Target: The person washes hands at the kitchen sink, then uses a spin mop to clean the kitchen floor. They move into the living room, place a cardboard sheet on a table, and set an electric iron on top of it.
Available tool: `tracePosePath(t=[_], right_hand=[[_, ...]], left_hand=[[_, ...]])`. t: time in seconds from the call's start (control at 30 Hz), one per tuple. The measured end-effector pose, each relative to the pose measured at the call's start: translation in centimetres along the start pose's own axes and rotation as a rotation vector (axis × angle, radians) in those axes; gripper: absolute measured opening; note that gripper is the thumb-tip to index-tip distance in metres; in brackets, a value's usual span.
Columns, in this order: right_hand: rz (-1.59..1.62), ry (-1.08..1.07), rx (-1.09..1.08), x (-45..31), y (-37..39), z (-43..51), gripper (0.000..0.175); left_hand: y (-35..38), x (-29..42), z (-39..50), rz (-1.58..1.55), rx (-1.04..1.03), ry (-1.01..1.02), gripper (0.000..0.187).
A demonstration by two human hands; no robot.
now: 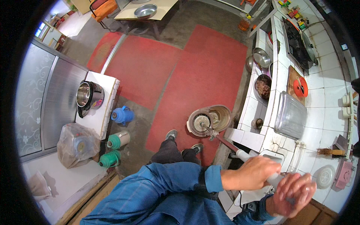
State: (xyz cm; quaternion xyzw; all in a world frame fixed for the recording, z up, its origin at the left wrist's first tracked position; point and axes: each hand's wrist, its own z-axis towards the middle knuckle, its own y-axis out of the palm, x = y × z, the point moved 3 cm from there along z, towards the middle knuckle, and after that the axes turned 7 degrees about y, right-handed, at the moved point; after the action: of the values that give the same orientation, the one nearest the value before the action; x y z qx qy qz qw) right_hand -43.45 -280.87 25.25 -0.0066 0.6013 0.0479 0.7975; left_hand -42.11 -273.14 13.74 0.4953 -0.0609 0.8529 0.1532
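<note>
A spin mop's handle [227,143] slants up from the mop bucket [227,118] towards me. Its lower end stands in the bucket's round spin basket [198,119]; the mop head is mostly hidden there. My left hand [254,172] is wrapped around the pale upper part of the shaft. Beyond it, at the handle's top end, the curled fingers of my right hand [295,194] close around the grip, slightly blurred. The bucket sits on red floor matting [197,78], just in front of my shoes.
Along the right runs a white-tiled counter with a cutting board [294,76], an orange bowl [300,87] and a clear lidded tray [291,115]. A pan of food [263,87] stands on a lower shelf. To the left are several thermos flasks [123,115] and an electric pressure cooker [90,95].
</note>
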Motion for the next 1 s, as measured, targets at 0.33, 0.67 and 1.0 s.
tracePosePath(t=[0.33,0.67,1.0], right_hand=[[0.056,0.041,0.035,3.2,1.3,0.4,0.029],[0.222,0.09,0.02,6.2,1.0,-1.8,0.028],[0.187,0.068,-0.002,11.5,0.0,-3.5,0.034]], left_hand=[[-1.3,-1.3,-0.2,0.003,0.097,0.06,0.033],[-1.6,-4.2,-2.9,-0.001,0.042,0.134,0.036],[-2.0,-8.9,-4.7,0.023,-0.066,0.115,0.031]])
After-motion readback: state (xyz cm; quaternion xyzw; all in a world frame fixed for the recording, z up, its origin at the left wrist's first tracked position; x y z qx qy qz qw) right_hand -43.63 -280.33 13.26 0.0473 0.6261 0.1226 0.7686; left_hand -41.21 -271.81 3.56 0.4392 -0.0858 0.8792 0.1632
